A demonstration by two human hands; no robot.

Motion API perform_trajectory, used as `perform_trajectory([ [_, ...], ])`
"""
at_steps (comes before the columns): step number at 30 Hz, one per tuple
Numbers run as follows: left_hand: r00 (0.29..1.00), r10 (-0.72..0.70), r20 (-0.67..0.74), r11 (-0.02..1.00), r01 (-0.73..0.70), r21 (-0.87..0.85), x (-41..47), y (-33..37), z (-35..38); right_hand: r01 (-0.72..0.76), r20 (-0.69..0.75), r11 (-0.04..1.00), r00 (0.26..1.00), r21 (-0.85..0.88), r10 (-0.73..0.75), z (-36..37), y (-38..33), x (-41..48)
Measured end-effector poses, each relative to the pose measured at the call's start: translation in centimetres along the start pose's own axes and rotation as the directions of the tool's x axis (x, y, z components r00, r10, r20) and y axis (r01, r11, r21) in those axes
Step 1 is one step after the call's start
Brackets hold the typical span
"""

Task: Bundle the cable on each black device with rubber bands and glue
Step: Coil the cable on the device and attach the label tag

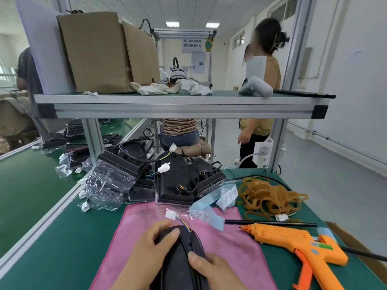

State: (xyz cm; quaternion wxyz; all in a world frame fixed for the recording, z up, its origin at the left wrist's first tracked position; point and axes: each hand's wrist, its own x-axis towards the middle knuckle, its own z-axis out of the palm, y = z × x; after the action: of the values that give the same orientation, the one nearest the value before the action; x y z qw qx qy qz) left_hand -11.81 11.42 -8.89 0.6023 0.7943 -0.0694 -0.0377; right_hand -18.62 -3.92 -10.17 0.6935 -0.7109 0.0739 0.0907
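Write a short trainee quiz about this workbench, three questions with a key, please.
1. True or false: the right hand holds the orange glue gun.
2. Where is the pile of rubber bands? A) on the upper shelf; B) on the green table, behind the glue gun; C) inside a cardboard box.
3. Fill in: the left hand and the right hand hold a black device over a ____ cloth.
Key: 1 false; 2 B; 3 pink.
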Motion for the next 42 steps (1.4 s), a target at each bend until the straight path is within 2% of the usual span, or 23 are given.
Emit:
perform_trajectory([
  [2,1.0,0.012,-0.001,0.997,-0.011,0.075,0.0,-0.7,0.3,-0.075,-0.03,0.985,0.997,-0.153,0.071,0.2,-0.3,-0.2],
  [3,1.0,0.01,0.011,0.997,-0.011,0.073,0.0,-0.9,0.2,-0.081,-0.08,0.953,0.995,-0.292,0.06,0.0,-0.5,-0.3],
  [5,0.999,0.0,0.05,0.998,-0.003,0.059,0.2,-1.0,0.1,-0.04,-0.087,0.81,0.996,-0.585,-0.014,-0.5,-0.9,-0.3],
  [7,0.997,0.004,0.082,0.998,-0.01,0.07,0.5,-1.0,0.0,-0.016,-0.037,0.675,0.999,-0.737,-0.017,-1.0,-1.5,-0.3],
  [10,0.996,0.01,0.087,0.993,-0.02,0.116,0.6,-0.9,0.2,-0.082,-0.082,0.58,0.996,-0.811,0.027,-2.4,-3.1,0.0],
  [12,0.995,-0.001,0.1,0.991,-0.012,0.137,0.5,-0.8,0.3,-0.086,-0.194,0.576,0.972,-0.813,-0.129,-3.8,-4.3,1.3],
  [14,0.995,0.002,0.104,0.981,-0.022,0.192,0.5,-0.8,0.2,-0.026,-0.31,0.626,0.885,-0.78,-0.349,-5.4,-5.2,3.4],
  [15,0.995,0.002,0.102,0.975,-0.025,0.222,0.6,-0.8,0.2,-0.01,-0.326,0.62,0.857,-0.785,-0.399,-6.0,-5.6,4.6],
  [17,0.997,0.013,0.079,0.949,-0.037,0.312,0.6,-0.3,0.2,-0.044,-0.286,0.545,0.884,-0.837,-0.369,-6.4,-6.1,7.1],
  [20,0.993,0.099,-0.07,0.919,-0.064,0.388,0.4,0.8,0.2,-0.092,-0.216,0.475,0.953,-0.875,-0.212,-6.5,-6.0,9.7],
  [22,0.976,0.162,-0.144,0.936,-0.106,0.335,0.4,1.8,0.3,-0.08,-0.168,0.435,0.971,-0.897,-0.168,-6.6,-5.7,10.4],
  [24,0.966,0.208,-0.154,0.951,-0.162,0.264,0.4,2.5,0.6,-0.07,-0.155,0.418,0.973,-0.906,-0.172,-6.8,-5.9,10.6],
  [25,0.964,0.218,-0.15,0.956,-0.18,0.232,0.4,2.7,0.8,-0.069,-0.169,0.455,0.969,-0.888,-0.183,-7.0,-6.1,10.6],
  [26,0.964,0.221,-0.148,0.961,-0.19,0.198,0.5,3.0,1.1,-0.058,-0.19,0.547,0.963,-0.835,-0.189,-7.2,-6.3,10.6],
  [27,0.965,0.22,-0.143,0.966,-0.196,0.166,0.6,3.4,1.3,-0.029,-0.214,0.684,0.959,-0.729,-0.187,-7.4,-6.4,10.4],
  [29,0.968,0.216,-0.124,0.971,-0.2,0.133,1.2,4.0,2.1,0.043,-0.238,0.915,0.96,-0.401,-0.149,-7.7,-6.4,9.6],
  [30,0.971,0.212,-0.11,0.973,-0.198,0.122,1.6,4.2,2.5,0.061,-0.23,0.969,0.966,-0.241,-0.118,-7.6,-6.4,9.0],
  [32,0.98,0.183,-0.081,0.981,-0.176,0.079,2.3,4.7,3.5,0.08,-0.207,0.997,0.975,0.006,-0.077,-7.2,-6.2,8.2],
  [34,0.987,0.146,-0.066,0.989,-0.143,0.046,2.9,5.0,4.5,0.097,-0.203,0.981,0.977,0.167,-0.062,-6.6,-6.3,7.6],
  [38,0.987,0.125,-0.1,0.992,-0.121,0.042,3.6,5.0,5.7,0.124,-0.244,0.962,0.968,0.244,-0.063,-6.1,-6.1,7.0],
  [42,0.97,0.196,-0.141,0.979,-0.185,0.089,3.7,4.8,6.1,0.134,-0.241,0.943,0.969,0.305,-0.059,-5.9,-6.3,6.7],
])
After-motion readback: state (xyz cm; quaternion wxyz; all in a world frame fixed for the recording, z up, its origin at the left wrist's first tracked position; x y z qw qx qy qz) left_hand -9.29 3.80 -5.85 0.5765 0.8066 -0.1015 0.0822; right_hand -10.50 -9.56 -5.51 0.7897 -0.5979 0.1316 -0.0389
